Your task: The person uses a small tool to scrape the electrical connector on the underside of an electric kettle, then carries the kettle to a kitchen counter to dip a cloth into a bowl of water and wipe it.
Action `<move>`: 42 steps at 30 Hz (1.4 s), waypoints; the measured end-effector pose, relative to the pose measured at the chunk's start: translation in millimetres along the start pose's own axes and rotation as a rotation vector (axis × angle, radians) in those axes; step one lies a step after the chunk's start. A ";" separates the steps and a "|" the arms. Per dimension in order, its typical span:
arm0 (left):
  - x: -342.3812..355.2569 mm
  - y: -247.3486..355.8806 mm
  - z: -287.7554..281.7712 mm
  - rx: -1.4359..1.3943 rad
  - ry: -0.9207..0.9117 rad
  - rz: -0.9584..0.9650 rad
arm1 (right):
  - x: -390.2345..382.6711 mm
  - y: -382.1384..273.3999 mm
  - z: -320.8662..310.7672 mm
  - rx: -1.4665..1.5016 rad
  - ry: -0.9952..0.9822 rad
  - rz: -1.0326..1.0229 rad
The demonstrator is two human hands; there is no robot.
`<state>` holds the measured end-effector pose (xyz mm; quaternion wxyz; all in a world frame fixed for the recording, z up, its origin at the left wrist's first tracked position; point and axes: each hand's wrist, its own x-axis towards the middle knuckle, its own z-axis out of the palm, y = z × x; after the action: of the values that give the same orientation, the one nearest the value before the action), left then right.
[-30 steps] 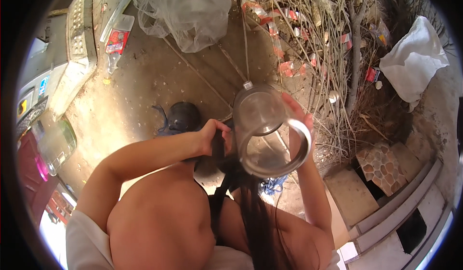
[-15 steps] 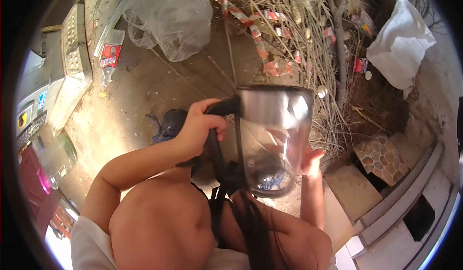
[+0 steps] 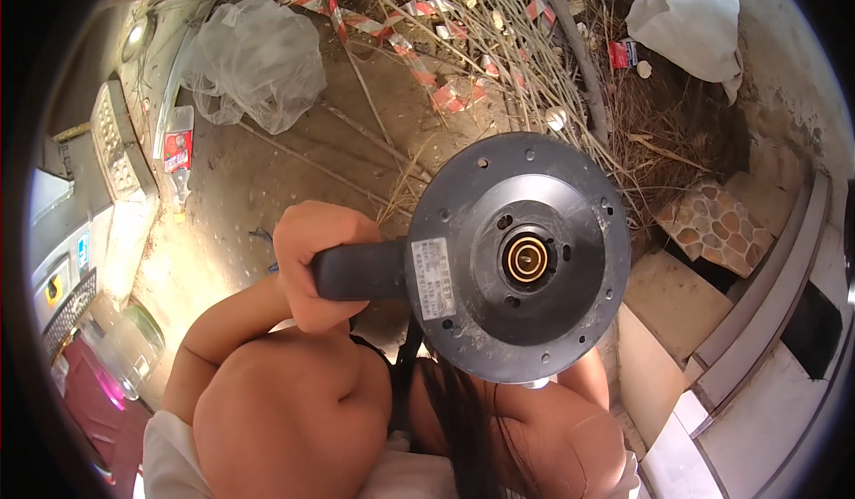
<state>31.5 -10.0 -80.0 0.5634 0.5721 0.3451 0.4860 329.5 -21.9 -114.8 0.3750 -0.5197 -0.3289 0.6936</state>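
Note:
An electric kettle [image 3: 472,321] is tipped so that its round black underside faces me. In the centre of the underside sits a ringed metal contact socket [image 3: 527,260], and a pale printed label [image 3: 434,276] is stuck near the handle. My left hand [image 3: 319,241] is closed around the black handle [image 3: 361,270], which points left. The kettle's body is hidden behind its base. Of my right arm only the forearm [image 3: 586,380] shows, under the base's lower right edge. The right hand itself is hidden behind the kettle, so its grip cannot be told.
Dry stalks [image 3: 508,44] tangled with red-and-white tape [image 3: 414,58] lie at the far side. A clear plastic bag [image 3: 254,62] and an empty bottle [image 3: 178,156] are at the left. Stone-patterned tile [image 3: 717,227], stacked slabs and a white sack [image 3: 686,18] are at the right.
The kettle has turned from upright, its clear side showing, to base toward me. My left hand still grips the handle. My right hand has gone out of sight behind the kettle.

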 end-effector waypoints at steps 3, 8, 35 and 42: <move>3.3 1.5 4.5 -0.019 -0.021 -0.004 | 2.4 -5.7 -2.5 0.001 0.032 -0.019; 32.8 17.6 -2.3 0.033 -0.057 0.062 | 10.2 -20.0 2.7 -0.013 0.051 -0.006; 84.8 639.0 73.1 0.709 0.420 -0.369 | -531.9 -189.5 89.3 -0.827 0.327 0.690; 93.5 733.7 109.2 0.222 -0.029 -0.269 | -663.5 -206.9 216.3 -0.318 1.102 0.543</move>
<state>49.7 -48.9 666.4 0.5614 0.5865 0.4620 0.3569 275.6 -504.3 427.6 0.2179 -0.9148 -0.0432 0.3374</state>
